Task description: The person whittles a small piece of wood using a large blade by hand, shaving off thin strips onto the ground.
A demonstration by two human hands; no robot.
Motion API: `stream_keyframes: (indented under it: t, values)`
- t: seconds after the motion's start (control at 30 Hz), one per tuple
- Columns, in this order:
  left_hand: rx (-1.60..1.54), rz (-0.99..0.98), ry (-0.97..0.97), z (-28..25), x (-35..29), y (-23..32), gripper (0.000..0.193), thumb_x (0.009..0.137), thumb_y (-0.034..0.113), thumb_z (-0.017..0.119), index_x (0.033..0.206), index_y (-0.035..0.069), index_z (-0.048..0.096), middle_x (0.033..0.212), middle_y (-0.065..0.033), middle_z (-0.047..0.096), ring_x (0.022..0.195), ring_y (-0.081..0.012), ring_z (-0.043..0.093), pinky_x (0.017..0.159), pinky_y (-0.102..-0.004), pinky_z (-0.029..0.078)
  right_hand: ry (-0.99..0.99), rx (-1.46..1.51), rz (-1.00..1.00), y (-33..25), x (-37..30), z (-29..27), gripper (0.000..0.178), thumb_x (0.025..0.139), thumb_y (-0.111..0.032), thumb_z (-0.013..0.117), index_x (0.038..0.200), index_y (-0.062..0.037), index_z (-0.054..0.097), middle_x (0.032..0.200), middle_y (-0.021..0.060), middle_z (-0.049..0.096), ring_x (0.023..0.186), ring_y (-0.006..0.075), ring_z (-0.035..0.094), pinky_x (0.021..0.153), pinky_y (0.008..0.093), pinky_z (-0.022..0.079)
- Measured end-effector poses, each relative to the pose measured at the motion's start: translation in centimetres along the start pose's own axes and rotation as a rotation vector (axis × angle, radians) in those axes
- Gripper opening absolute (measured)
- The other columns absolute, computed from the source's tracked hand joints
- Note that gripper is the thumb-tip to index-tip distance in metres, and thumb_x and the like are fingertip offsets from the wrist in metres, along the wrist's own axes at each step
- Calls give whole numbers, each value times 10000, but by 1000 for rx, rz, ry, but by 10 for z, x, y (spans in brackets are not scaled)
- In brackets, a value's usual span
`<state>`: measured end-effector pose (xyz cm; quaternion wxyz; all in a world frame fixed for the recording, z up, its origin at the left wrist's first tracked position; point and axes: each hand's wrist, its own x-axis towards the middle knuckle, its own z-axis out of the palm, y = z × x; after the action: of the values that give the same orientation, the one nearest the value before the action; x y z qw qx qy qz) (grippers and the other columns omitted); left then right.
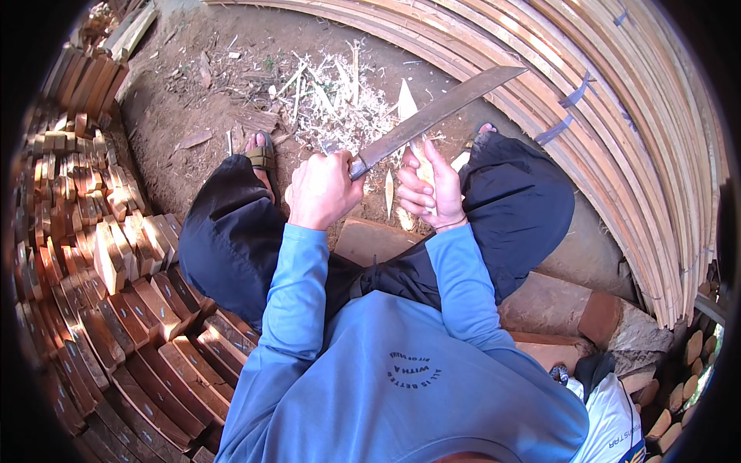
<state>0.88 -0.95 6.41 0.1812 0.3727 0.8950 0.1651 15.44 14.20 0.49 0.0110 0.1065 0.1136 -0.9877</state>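
Observation:
My left hand (321, 190) is closed round the handle of a machete (440, 113). Its long, worn grey blade slants up to the far right. In my right hand (435, 185) is a pale, pointed wooden stake (407, 100), held upright with its sharpened tip away from me. The blade crosses in front of the stake just above my right fingers; whether it touches the wood I cannot tell. My right thumb points up along the stake. Below, between my legs, lies a small pointed sliver of wood (390, 194).
Pale wood shavings (340, 104) litter the dirt ground (174, 92) ahead. Long bundled wooden strips (532, 85) curve along the right. Stacked wooden blocks (147, 309) fill the left side. My sandalled foot (262, 154) rests near the shavings. A white bag (612, 424) lies at lower right.

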Motion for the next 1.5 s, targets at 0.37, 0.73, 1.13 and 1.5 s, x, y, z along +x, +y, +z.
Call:
stream_keyframes:
  t: [0.37,0.73,1.13,1.5]
  values:
    - [30,-118,11,39,20,-12,261,831,257,695,900,14,760,845,-295,703,848,-448,709,808,-526,561,117,-135,28,9,-1,-3,438,1092,-539,331,902,-159,438,532,-72,314,363,32,274,333,204,202]
    - [-175,-375,106,31,40,-36,348,895,324,644,932,-3,755,824,-280,703,837,-426,711,801,-485,550,167,-427,-59,8,-8,21,484,1095,-542,311,910,-102,399,529,-44,322,353,43,279,317,212,219]
    - [-121,-60,29,10,1,-10,243,879,265,676,882,29,734,743,-265,674,758,-447,688,737,-500,558,240,-345,-88,4,-2,14,486,1089,-555,319,901,-123,438,517,-50,309,350,47,266,313,216,214]
    - [-5,-155,59,47,19,-17,267,855,253,666,890,-4,734,863,-304,688,877,-458,682,831,-537,540,289,-304,-31,10,-1,11,480,1090,-550,323,887,-126,419,519,-56,289,348,46,255,310,214,201]
